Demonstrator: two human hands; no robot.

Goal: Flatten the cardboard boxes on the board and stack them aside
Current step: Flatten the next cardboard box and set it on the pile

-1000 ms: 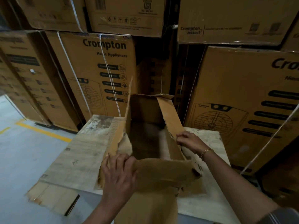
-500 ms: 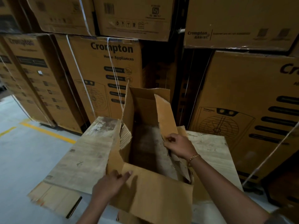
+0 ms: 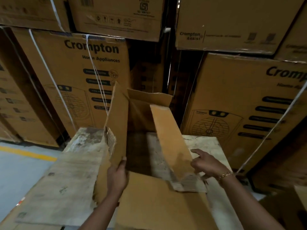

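Standing open across the middle of the worn pale wooden bench (image 3: pixel 74 163), the torn brown cardboard box (image 3: pixel 146 110) is gripped at its left wall by the left hand (image 3: pixel 117 176), fingers (image 3: pixel 123 163) curled round the edge, probably to fold it flat; the right hand (image 3: pixel 207 165) is laid against the leaning right wall, fingers spread, grasping nothing.

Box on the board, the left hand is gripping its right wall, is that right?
No. The head view shows the left hand gripping the left wall of the box; the right hand is by the right wall. It does sit on the board.
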